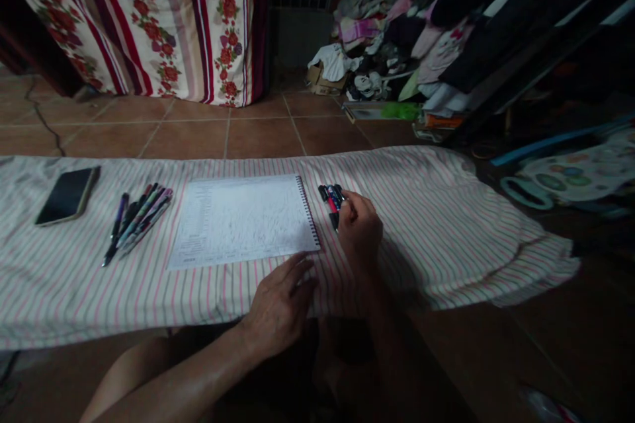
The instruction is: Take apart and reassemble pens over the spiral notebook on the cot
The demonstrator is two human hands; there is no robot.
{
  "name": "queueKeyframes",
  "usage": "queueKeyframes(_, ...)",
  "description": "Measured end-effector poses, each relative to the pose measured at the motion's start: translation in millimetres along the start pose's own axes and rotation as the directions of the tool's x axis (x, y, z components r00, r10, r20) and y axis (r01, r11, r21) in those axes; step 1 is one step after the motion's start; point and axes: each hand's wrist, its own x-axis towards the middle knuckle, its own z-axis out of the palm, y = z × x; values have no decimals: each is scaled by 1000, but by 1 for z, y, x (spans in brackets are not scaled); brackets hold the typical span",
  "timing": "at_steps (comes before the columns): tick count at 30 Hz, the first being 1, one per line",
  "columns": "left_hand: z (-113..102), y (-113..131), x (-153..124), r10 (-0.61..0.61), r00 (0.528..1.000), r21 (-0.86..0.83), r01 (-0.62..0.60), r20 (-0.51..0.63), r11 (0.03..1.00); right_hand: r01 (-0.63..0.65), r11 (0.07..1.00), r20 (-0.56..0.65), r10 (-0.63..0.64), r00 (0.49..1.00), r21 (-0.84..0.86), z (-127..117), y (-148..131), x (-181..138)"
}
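A spiral-bound notebook (pixel 248 218) lies on the striped cloth, its black coil on the right and its page full of faint marks. My left hand (pixel 282 297) rests at the near right corner of the page, fingers loosely extended and apart, holding nothing. To the right of the coil is a small group of pens (pixel 331 201), black with some red and blue. My right hand (pixel 360 225) is closed at their right side, thumb and index finger pinched on a dark pen. Its other fingers are curled, and part of the pens is hidden behind them.
More pens (pixel 141 218) lie in a bunch left of the notebook. A phone (pixel 68 195) with a dark screen is at the far left. Striped cloth (pixel 426 211) covers the bench. Beyond are a floral curtain (pixel 169 20) and a heap of clothes (pixel 387 39) on the tiled floor.
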Motion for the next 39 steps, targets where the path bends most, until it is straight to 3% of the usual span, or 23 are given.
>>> queueKeyframes(3, -17, -16, 3, -68, 990, 45, 74, -125, 996, 73, 994, 87, -80, 993, 83, 7, -25, -7)
queueKeyframes(7, -42, -47, -2, -238, 942, 167, 281, -235, 945, 206, 951, 169, -247, 954, 230, 17, -58, -23)
queueKeyframes(11, -65, -79, -20, -386, 874, 271, 464, -295, 843, 326, 892, 214, -401, 891, 314, 25, -86, -40)
queueKeyframes(17, -104, -117, -56, -490, 785, 435, 619, -380, 654, 410, 829, 265, -522, 810, 380, 35, -107, -56)
queueKeyframes(21, -127, -133, -73, -562, 684, 473, 728, -464, 496, 447, 803, 266, -565, 781, 393, 39, -112, -62)
queueKeyframes(25, -137, -139, -82, -599, 637, 490, 765, -485, 417, 457, 796, 286, -580, 763, 396, 42, -115, -67)
queueKeyframes(39, -138, -144, -82, -676, 586, 503, 790, -447, 351, 424, 797, 288, -567, 772, 430, 48, -119, -65)
